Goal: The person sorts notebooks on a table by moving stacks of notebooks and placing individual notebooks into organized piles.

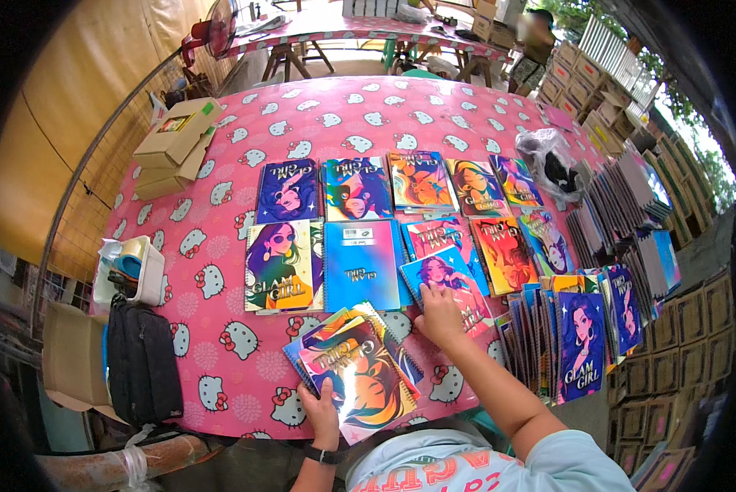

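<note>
My left hand (320,410) grips the near left edge of a fanned, tilted stack of spiral notebooks (364,373) close to the table's front edge. The top cover shows an orange-haired figure and has a glare spot. My right hand (440,316) closes over the left edge of a blue notebook (454,279) with a pink-haired figure. That notebook lies askew, partly over another notebook (438,238). Beyond my hands, several piles of notebooks stand in two rows; a blue back cover (362,266) faces up in the nearer row, beside a sunglasses cover (282,262).
Upright notebooks (581,336) crowd the right table edge, with more stacks (618,205) behind. A plastic bag (548,160) sits far right. Cardboard boxes (175,148), a white bin (134,271) and a black bag (143,361) line the left. A person (532,53) stands far off.
</note>
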Demonstrator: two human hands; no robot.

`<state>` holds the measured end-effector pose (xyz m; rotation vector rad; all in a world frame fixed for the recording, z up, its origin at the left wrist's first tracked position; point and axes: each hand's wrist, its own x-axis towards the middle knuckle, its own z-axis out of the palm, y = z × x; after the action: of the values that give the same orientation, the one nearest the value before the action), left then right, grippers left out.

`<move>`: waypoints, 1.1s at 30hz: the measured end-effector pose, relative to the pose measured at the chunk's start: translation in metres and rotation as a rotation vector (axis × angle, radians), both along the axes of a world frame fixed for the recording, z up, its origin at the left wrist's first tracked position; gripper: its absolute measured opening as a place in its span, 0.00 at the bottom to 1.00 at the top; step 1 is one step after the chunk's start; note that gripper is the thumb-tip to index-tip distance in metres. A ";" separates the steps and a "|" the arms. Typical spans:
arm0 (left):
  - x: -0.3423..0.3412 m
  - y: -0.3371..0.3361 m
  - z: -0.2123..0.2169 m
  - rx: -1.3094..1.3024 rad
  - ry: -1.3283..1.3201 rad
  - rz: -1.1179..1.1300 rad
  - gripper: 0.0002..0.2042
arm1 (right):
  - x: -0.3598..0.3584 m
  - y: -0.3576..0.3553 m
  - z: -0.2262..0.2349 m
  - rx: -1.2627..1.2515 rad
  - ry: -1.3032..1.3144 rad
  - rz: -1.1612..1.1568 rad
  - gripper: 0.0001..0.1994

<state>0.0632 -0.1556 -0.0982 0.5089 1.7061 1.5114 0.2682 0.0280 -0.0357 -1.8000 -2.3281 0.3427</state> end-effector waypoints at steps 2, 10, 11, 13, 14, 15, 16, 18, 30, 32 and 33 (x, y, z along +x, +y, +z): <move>0.003 0.005 0.008 0.031 -0.051 0.018 0.16 | -0.005 0.000 0.020 -0.095 0.057 0.020 0.23; -0.011 0.000 0.004 -0.016 -0.118 -0.142 0.23 | -0.028 0.170 0.002 0.137 0.274 0.114 0.39; -0.013 -0.003 0.005 -0.008 -0.148 -0.126 0.24 | -0.032 0.190 0.002 0.305 -0.013 0.053 0.39; -0.011 -0.002 0.020 -0.003 -0.221 -0.077 0.23 | -0.002 0.235 -0.038 0.355 -0.242 0.035 0.33; -0.016 -0.006 0.020 0.009 -0.195 -0.035 0.22 | 0.000 0.244 -0.050 0.373 -0.239 0.068 0.26; -0.019 -0.015 0.018 0.003 -0.178 -0.001 0.22 | 0.000 0.237 -0.057 0.374 -0.244 0.095 0.19; -0.021 -0.023 0.017 0.000 -0.160 0.025 0.22 | 0.003 0.238 -0.058 0.329 -0.207 0.107 0.14; -0.026 -0.032 0.014 -0.010 -0.101 0.056 0.22 | 0.010 0.225 -0.038 0.510 0.103 0.068 0.05; -0.057 -0.025 -0.003 -0.029 -0.076 -0.086 0.23 | -0.068 0.020 -0.046 0.346 -0.006 0.430 0.33; -0.059 -0.032 0.004 -0.021 -0.062 -0.088 0.26 | -0.067 0.018 -0.052 0.272 -0.038 0.530 0.30; -0.060 -0.036 0.007 0.029 -0.197 -0.091 0.26 | -0.063 0.016 -0.053 0.228 -0.059 0.578 0.28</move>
<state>0.0031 -0.1917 -0.0914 0.4312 1.4920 1.4716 0.2050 0.0445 -0.0887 -1.0267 -2.7602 0.0888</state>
